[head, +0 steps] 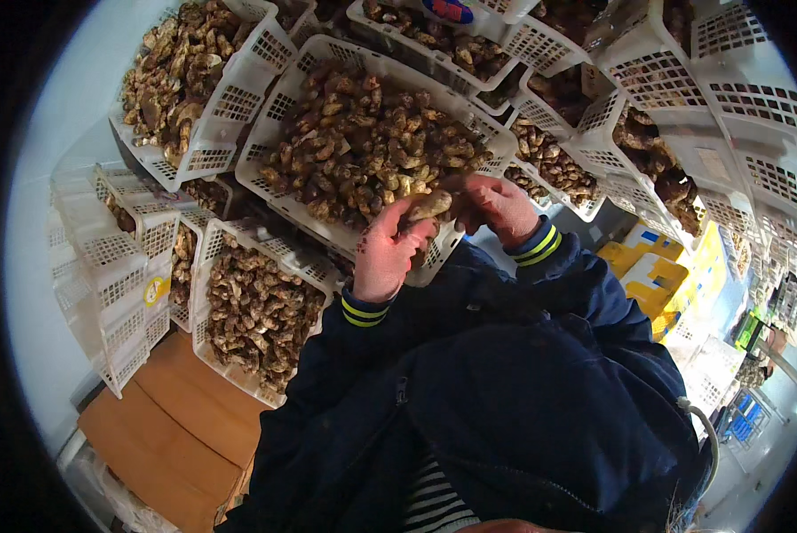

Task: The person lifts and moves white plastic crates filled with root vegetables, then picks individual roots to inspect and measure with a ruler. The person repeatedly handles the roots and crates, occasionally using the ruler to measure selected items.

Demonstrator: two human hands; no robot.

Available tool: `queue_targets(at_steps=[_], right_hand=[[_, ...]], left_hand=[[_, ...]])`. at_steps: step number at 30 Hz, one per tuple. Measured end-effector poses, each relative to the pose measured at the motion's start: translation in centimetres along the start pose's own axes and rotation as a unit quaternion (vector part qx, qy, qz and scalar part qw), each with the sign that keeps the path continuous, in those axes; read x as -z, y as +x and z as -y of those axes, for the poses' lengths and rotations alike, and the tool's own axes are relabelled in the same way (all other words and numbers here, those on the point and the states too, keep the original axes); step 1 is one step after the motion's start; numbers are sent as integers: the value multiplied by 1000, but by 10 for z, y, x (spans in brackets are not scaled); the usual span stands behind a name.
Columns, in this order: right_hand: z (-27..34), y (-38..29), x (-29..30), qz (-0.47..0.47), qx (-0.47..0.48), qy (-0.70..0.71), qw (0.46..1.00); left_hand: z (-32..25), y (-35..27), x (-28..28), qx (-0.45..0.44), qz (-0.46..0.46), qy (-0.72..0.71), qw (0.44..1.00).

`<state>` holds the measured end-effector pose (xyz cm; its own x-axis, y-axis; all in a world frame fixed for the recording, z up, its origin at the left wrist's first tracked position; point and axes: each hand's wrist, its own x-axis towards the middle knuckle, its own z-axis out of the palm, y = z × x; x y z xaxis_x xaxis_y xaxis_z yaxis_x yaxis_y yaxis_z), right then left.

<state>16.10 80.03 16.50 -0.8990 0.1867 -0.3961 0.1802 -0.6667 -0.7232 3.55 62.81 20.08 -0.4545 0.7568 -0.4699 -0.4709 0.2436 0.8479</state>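
My left hand (390, 250), in a pink glove, grips a pale brown, elongated mushroom (431, 204) between thumb and fingers over the near rim of a white perforated plastic crate (265, 193). Close on its right is my right hand (505, 208), gloved in pink too, with fingers bent towards the mushroom. Its fingertips are blurred against a dark brown patch, so what they touch cannot be told. Many brown mushrooms (371, 146) with thick stems fill the crate below and beyond both hands.
More mushroom-filled crates stand at the upper left (222, 113), lower left (202, 320) and along the top. Stacked crates (678, 126) rise on the right, near yellow and white boxes (651, 283). Flat brown cardboard (172, 426) lies at the lower left. Part of another person shows far right.
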Motion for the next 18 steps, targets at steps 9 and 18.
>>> queue_targets(at_steps=[9, 18], right_hand=[[-11, -19, -9, 165, 104, 150, 969], [-22, -56, -34, 64, 168, 243, 953]], left_hand=[[17, -3, -26, 79, 80, -233, 966], [28, 4, -45, 200, 120, -119, 965]])
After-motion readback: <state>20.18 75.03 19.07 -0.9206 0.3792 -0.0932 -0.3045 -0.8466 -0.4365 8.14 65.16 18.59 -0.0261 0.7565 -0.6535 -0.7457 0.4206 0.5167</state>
